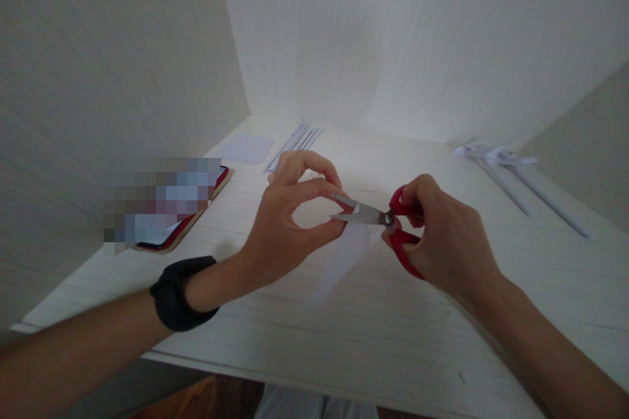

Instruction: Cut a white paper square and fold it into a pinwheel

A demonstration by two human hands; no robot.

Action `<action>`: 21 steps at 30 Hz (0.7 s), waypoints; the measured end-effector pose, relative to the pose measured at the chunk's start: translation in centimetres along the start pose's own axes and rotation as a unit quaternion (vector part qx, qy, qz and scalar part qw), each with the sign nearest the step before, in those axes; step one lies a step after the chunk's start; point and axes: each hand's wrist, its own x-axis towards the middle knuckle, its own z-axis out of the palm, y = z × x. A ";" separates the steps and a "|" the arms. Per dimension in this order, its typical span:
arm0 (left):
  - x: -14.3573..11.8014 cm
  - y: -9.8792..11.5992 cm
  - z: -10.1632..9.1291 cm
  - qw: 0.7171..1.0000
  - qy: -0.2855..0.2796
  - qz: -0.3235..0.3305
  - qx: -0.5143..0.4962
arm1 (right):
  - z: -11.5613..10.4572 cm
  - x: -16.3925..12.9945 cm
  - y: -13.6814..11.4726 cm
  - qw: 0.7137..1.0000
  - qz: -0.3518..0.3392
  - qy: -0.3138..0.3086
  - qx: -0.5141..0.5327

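Note:
My right hand (442,229) is closed around the red handles of a pair of scissors (366,215), whose blades point left and stand slightly apart. A piece of white paper (346,255) hangs at the blades, its lower part tapering toward the table and a little blurred. At the paper's upper end, my left hand (295,209) pinches it between thumb and fingertips, close to the blade tips. A dark watch or band (181,294) is on my left wrist. The exact spot where the blades meet the paper is hard to make out.
On the left lies a phone (216,186) in a red-edged case, its screen blurred. Behind my left hand are a flat white paper sheet (246,148) and several thin strips (297,141). Rolled-paper sticks with folded tops (521,180) lie at right. Pale walls enclose the white table (295,347).

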 end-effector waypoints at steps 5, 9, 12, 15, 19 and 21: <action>0.0 0.0 0.0 1.000 -0.004 0.002 0.011 | 0.0 0.0 0.1 1.000 0.004 -0.018 -0.004; 0.1 0.0 0.0 1.000 -0.002 -0.001 0.016 | -0.1 -0.1 0.1 1.000 -0.005 -0.013 -0.007; 0.1 0.1 0.0 1.000 -0.001 -0.002 0.015 | 0.0 0.0 0.0 1.000 -0.008 -0.011 -0.011; 0.0 0.1 0.0 1.000 -0.003 -0.001 0.019 | 0.1 0.0 0.0 1.000 -0.010 -0.009 -0.013; 0.0 0.1 0.0 1.000 -0.006 -0.002 0.023 | 0.2 0.0 0.1 1.000 -0.003 -0.004 0.001; 0.0 0.0 -0.1 1.000 -0.007 0.000 0.029 | 0.2 0.0 0.2 1.000 0.003 0.002 0.010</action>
